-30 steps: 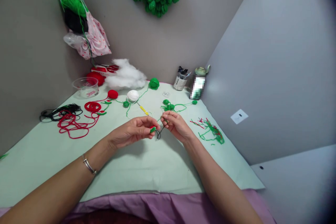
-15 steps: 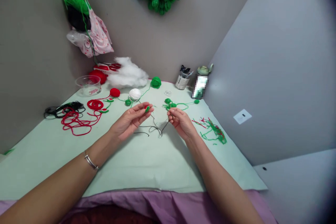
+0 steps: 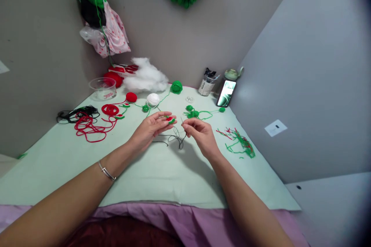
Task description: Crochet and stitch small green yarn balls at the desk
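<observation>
Left hand [image 3: 150,127] pinching a small red-and-green crochet piece [image 3: 171,120] at the fingertips; right hand [image 3: 199,133] pinching a needle [image 3: 182,121] just beside it, black thread [image 3: 171,139] trailing below onto the pale green table [image 3: 162,173]. Beyond the piece: white yarn ball [image 3: 153,99], green yarn ball [image 3: 176,87], stuffing [image 3: 145,79] against grey walls.

Both forearms are bare and sleeveless, with a thin silver bangle [image 3: 106,171] circling the left wrist
</observation>
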Tool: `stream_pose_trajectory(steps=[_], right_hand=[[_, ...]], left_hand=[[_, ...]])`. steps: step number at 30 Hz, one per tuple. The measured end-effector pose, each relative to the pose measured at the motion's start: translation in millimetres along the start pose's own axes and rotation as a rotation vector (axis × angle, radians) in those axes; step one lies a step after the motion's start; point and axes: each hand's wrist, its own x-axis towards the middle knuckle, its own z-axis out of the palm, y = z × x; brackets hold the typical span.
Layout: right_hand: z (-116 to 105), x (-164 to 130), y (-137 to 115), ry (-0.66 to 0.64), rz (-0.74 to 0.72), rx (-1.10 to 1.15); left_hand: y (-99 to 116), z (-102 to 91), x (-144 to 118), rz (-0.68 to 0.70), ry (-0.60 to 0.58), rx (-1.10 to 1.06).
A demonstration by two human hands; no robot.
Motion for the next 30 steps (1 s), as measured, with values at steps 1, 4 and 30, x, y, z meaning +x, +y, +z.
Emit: stream_pose_trajectory(steps=[1, 4, 30], right_hand=[[0.7, -0.9, -0.5, -0.005, -0.011, -0.027], [1.8, -3.0, -0.3, -0.011, -0.045, -0.121], [-20.1, 15.2, 11.8, 0.214, -0.001, -0.151]], left_hand=[[-1.4, -0.3, 0.0, 0.01, 0.001, 0.027], [-4.6, -1.1, 0.6, 0.025, 0.007, 0.068], [1.7, -18.5, 23.9, 0.147, 0.139, 0.371]])
